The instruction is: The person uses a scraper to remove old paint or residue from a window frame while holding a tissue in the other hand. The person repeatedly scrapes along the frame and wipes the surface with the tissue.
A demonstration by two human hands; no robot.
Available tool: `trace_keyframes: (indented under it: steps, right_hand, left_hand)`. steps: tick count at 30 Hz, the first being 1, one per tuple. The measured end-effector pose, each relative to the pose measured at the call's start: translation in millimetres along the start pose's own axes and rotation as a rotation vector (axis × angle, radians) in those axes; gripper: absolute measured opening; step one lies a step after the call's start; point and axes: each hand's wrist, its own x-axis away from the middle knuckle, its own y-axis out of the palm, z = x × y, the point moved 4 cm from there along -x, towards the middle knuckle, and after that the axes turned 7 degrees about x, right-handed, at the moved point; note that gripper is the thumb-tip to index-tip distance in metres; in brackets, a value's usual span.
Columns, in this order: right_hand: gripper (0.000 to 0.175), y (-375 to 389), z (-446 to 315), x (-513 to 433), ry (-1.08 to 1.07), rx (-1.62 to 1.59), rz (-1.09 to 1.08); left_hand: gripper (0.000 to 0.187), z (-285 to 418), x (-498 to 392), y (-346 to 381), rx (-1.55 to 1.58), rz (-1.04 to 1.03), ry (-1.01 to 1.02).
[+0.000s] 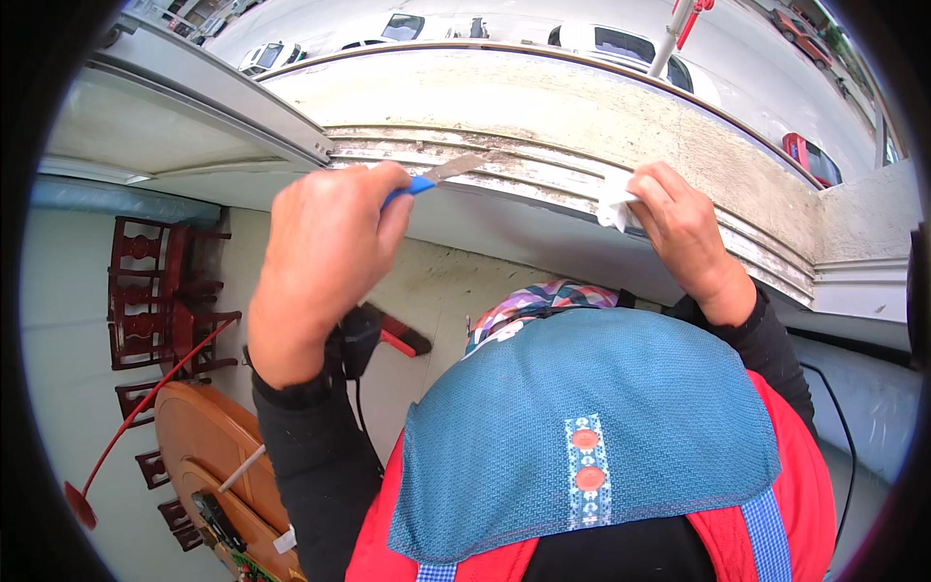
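My left hand (331,247) grips the blue handle of a putty knife (429,180). Its metal blade points right, over the dirty grooves of a sliding-window track (509,156); I cannot tell whether the blade touches them. Further right along the same track, my right hand (673,218) pinches a crumpled white tissue or cloth (617,202) between thumb and fingers. Dark grime and flaking patches line the track's rails, mostly around the blade. A blue apron (582,364) with orange buttons covers my front.
Beyond the track lies a rough outer sill (553,87), with parked cars below. A sliding window frame (211,109) stands at the left. On the floor rests a red broom head (404,338). Dark red wooden chairs (142,291) and a round wooden table (211,429) are at lower left.
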Motion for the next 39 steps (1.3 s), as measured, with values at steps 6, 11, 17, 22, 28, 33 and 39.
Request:
trace_keyframes:
  steps: [6,11,17,22,28,33,39]
  right_hand:
    - [0.03,0,9,18,-0.042,-0.047,0.027]
    - [0.026,4,14,20,-0.099,-0.157,0.034]
    - [0.029,2,13,20,-0.154,-0.183,0.025]
    - [0.024,2,11,20,-0.163,-0.167,0.041]
    - [0.02,3,9,21,-0.186,-0.127,0.055]
    - [0.022,3,8,23,-0.217,-0.101,0.066]
    - [0.026,4,11,29,-0.238,-0.105,0.07]
  left_hand:
    - [0.015,21,-49,-5,-0.119,-0.216,-0.004]
    - [0.017,33,-67,-6,-0.135,-0.335,-0.133]
    - [0.014,47,-40,12,-0.159,-0.218,-0.15]
    - [0.012,57,2,42,-0.168,-0.033,-0.267]
    - [0.015,56,28,74,-0.104,0.22,-0.273]
    - [0.016,49,39,88,-0.066,0.368,-0.234]
    - [0.018,47,48,98,-0.036,0.422,-0.278]
